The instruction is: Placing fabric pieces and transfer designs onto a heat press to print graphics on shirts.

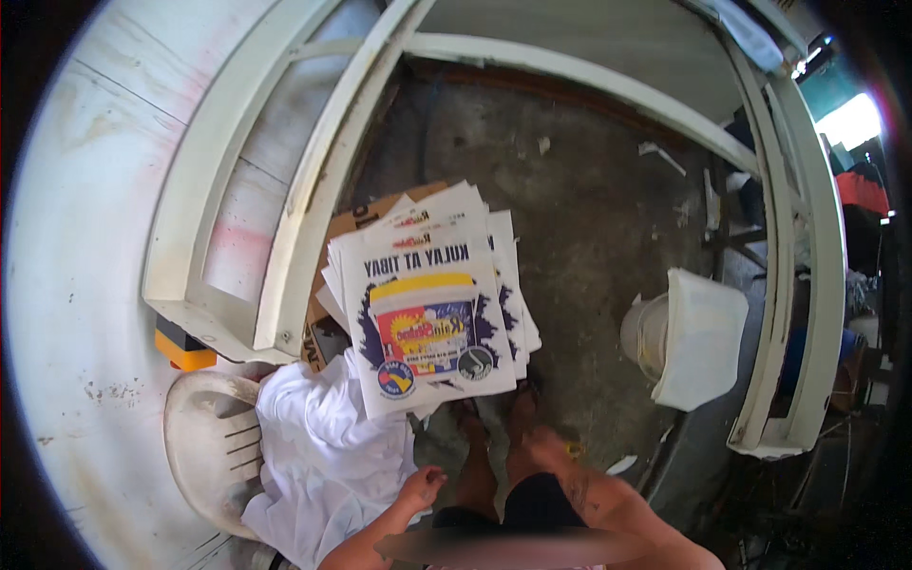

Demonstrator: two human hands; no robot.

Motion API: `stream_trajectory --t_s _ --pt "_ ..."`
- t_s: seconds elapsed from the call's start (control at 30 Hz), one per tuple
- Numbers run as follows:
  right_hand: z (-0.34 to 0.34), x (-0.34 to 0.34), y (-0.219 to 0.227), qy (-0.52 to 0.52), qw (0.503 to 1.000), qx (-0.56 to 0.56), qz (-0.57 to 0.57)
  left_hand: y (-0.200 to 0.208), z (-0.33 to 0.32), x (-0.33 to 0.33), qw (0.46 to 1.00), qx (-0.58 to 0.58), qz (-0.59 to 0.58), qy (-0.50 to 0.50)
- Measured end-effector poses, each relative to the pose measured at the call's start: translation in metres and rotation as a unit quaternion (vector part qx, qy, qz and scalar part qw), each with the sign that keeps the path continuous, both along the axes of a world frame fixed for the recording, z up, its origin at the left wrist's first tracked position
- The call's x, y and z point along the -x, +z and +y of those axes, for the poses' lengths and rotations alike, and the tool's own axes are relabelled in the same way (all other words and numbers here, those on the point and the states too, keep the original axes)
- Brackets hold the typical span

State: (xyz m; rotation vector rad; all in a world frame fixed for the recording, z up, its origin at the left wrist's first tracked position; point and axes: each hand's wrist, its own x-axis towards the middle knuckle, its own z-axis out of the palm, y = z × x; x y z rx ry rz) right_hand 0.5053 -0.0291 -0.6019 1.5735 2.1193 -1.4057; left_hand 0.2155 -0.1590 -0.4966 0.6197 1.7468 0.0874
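Observation:
My left hand (423, 487) is held low beside a heap of white cloth (332, 432), its fingers loosely bent with a small gap to the thumb and nothing seen in them. The cloth is draped over a white plastic chair (204, 446). My right hand (543, 450) hangs in front of my leg; its fingers are blurred and mostly lost against the skin behind. Ahead of both hands lies a fanned stack of white printed sheets (484, 351), the top one picturing a colourful paint bucket with a yellow lid. Brown cardboard (385, 206) shows under the stack.
Pale frames (313, 161) rise on the left, with a frame post (784, 361) on the right and a crossbar (579, 71) at the back. A white bucket (646, 337) with a white panel (703, 340) against it stands right. Scraps lie on the dark concrete floor (570, 228).

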Motion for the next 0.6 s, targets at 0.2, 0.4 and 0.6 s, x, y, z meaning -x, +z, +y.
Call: stream_trajectory --t_s 0.2,0.4,0.6 --pt "-0.007 -0.075 -0.035 -0.058 0.989 0.092 -0.100 -0.012 0.022 -0.016 1.000 0.015 -0.023 0.012" --pt "0.155 -0.011 0.029 -0.301 0.952 -0.062 0.002 -0.011 0.056 -0.024 0.998 -0.051 0.010 0.039" --pt "0.302 0.028 0.145 -0.358 0.903 -0.165 0.173 0.050 0.177 -0.039 0.984 -0.171 -0.001 0.054"
